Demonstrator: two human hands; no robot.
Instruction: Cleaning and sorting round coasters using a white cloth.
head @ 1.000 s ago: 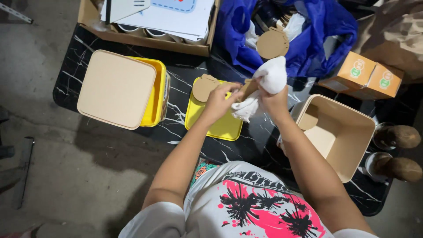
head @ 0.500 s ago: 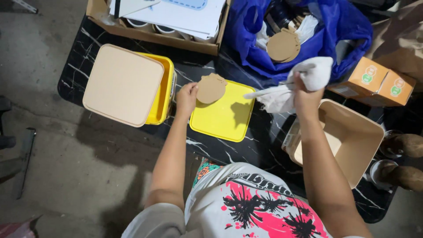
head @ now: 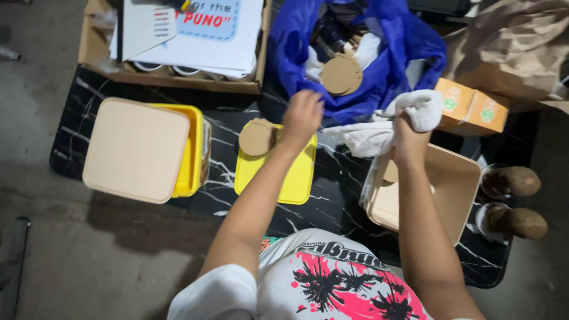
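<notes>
I see the right hand closed in a firm grip on a white cloth, which hangs from the fist toward the middle of the tabletop. The left hand is lifted over the far edge of the yellow lid, between it and the blue bag; its fingers are loosely curled and, as far as I can tell, it holds nothing.

My judgement of the progress — the wiping work looks partly done. One brown round disc lies on the far left corner of the yellow lid, just beside the left hand. Another disc lies in the open mouth of the blue bag, not yet taken out. A beige box stands open below the right forearm, and something round shows at its near wall, but I cannot tell what it is.

On the left a beige lid covers a yellow box, so that one seems finished. What is left, I think, is the disc in the bag and the open box — perhaps more, which the bag hides.
</notes>
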